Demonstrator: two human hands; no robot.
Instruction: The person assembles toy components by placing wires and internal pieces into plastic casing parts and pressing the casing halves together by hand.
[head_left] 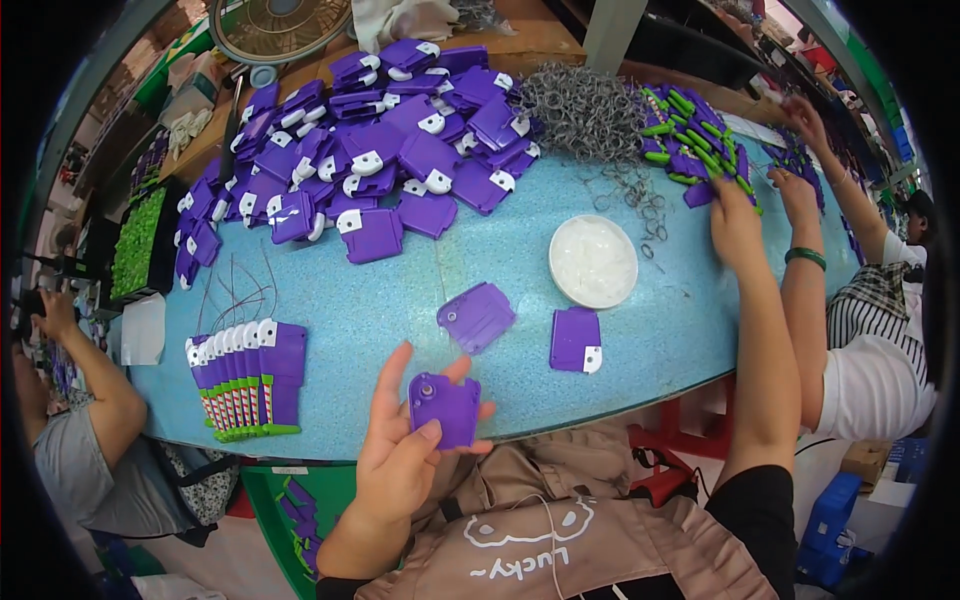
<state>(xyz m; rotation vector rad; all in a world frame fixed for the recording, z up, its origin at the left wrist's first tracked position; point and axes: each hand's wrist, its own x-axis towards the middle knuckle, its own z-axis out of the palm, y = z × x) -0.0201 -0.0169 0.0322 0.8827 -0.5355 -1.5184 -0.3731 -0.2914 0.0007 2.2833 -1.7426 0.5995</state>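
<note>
My left hand (395, 470) is closed around a flat purple plastic casing (446, 412), thumb on its face, fingers behind it. Just beyond lies a second purple casing half (478, 318). At far right my right hand (736, 225) reaches to a pile of purple parts with green strips (695, 135). Its fingertips are lost among the parts, so I cannot see what they grip. A purple casing with a white corner (576, 340) rests below a round white tub (593, 262) holding something whitish and translucent.
A large heap of purple casings with white corners (400, 140) covers the table's back left, beside a mound of metal rings (580, 110). A row of assembled purple-and-green pieces (250, 380) lies front left. A co-worker's hand (795, 195) works close to my right arm.
</note>
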